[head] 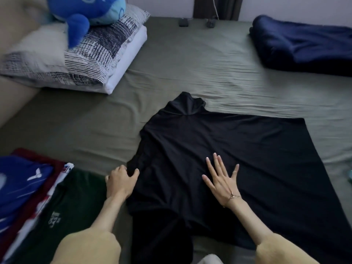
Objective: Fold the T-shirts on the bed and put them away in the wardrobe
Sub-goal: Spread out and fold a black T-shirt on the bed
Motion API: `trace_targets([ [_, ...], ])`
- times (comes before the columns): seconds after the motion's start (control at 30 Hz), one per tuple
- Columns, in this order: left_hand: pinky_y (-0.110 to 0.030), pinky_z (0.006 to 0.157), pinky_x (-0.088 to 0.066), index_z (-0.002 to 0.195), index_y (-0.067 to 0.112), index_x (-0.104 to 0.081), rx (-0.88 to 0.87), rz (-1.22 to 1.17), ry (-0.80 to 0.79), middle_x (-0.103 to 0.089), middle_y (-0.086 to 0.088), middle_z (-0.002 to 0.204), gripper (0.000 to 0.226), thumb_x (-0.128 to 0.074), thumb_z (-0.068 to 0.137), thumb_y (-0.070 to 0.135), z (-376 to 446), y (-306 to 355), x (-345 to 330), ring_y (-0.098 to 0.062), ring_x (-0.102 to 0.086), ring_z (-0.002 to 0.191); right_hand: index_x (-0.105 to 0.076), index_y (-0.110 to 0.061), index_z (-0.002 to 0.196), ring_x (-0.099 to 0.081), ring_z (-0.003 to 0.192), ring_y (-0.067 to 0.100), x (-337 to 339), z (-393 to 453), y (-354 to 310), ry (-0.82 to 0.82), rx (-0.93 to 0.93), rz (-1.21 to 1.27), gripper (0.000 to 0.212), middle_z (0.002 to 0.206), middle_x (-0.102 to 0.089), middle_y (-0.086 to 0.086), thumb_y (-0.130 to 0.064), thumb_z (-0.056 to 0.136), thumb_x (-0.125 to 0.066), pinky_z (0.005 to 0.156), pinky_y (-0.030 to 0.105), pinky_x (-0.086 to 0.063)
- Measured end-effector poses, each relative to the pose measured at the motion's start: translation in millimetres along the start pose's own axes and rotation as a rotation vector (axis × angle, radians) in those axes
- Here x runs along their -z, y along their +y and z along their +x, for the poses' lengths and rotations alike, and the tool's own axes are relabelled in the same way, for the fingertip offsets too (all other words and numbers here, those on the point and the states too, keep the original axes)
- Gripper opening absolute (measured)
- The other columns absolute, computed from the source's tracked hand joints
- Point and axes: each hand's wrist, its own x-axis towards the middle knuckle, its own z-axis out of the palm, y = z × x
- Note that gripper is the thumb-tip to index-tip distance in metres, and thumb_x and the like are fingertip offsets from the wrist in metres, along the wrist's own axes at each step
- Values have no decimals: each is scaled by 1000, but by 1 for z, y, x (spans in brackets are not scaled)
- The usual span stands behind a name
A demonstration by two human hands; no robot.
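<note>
A black T-shirt [238,149] lies spread on the olive-green bed sheet [190,63], its hem to the right and one sleeve pointing away from me. My left hand [120,180] pinches the shirt's bunched left edge between thumb and curled fingers. My right hand [222,180] lies flat on the middle of the shirt with fingers spread and straight. A dark green T-shirt [72,202] lies at the lower left, beside a pile of blue, maroon and white shirts [22,183].
Two stacked pillows [85,60] with a blue plush toy [85,12] on top sit at the back left. A folded navy blanket [304,46] lies at the back right. Two small dark devices [183,21] rest near the bed's far edge.
</note>
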Motion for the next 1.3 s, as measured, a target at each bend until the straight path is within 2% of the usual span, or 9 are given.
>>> trace_targets([
  [0.07,-42,103,-30,112,7,-58,-40,89,21,-61,-9,117,37,-41,97,36,-12,-5,0,-26,-51,114,21,-23,142,49,120,-5,-16,-9,-14,33,87,-14,96,147,33,-4,-71,61,39,100,56,27],
  [0.17,-40,103,-29,117,7,-53,-32,163,88,-60,-10,121,32,-33,100,26,-22,-7,-1,-26,-49,118,-16,-23,148,20,141,7,-23,-20,-36,39,168,-63,80,157,-11,3,-64,87,15,107,60,14],
  [0.33,-55,114,-8,123,7,-45,-91,271,253,-50,-8,125,28,-39,99,19,-39,-3,-12,-25,-40,125,19,-29,142,30,135,11,-36,-40,-55,57,350,-44,93,148,28,-9,-70,61,36,101,57,26],
  [0.53,-45,86,-43,115,4,-53,-81,-9,408,-53,-16,115,27,-54,92,18,-85,0,-37,-32,-48,108,-19,-28,149,10,144,3,-33,-64,-70,54,452,110,95,158,0,-8,-67,69,12,109,49,19],
  [0.73,-43,87,-41,115,-2,-48,73,-395,433,-51,-22,118,33,-49,96,24,-122,-7,-49,-36,-46,110,-51,-21,128,-41,118,16,-37,-92,-81,236,584,122,62,127,-48,-2,-57,83,-27,102,35,-30],
  [0.97,-36,89,-42,114,2,-57,159,-416,83,-60,-19,119,41,-51,91,35,-152,-18,-30,-34,-55,112,-59,-20,104,-52,96,18,-48,-137,-88,203,645,-7,53,102,-56,-3,-53,68,-38,87,34,-39],
  [1.1,-32,73,-39,74,9,-58,61,-482,-30,-65,-15,88,20,-55,90,21,-156,-35,-30,-31,-58,97,-63,-20,88,-60,77,15,-54,-146,-98,262,635,-53,37,84,-59,-5,-42,66,-42,72,32,-47],
  [1.2,-24,55,-31,60,14,-39,56,-574,-71,-46,-2,61,37,-56,92,25,-164,-49,-28,-22,-48,78,-58,-8,102,-57,97,24,-53,-153,-116,198,659,-84,29,102,-58,6,-7,76,-46,76,35,-48],
  [1.3,-28,66,-33,63,14,-47,25,-626,-147,-48,1,68,34,-58,89,34,-173,-52,-26,-20,-45,80,-49,-6,112,-45,113,24,-51,-160,-124,82,593,-102,32,117,-50,8,2,82,-42,83,38,-44],
])
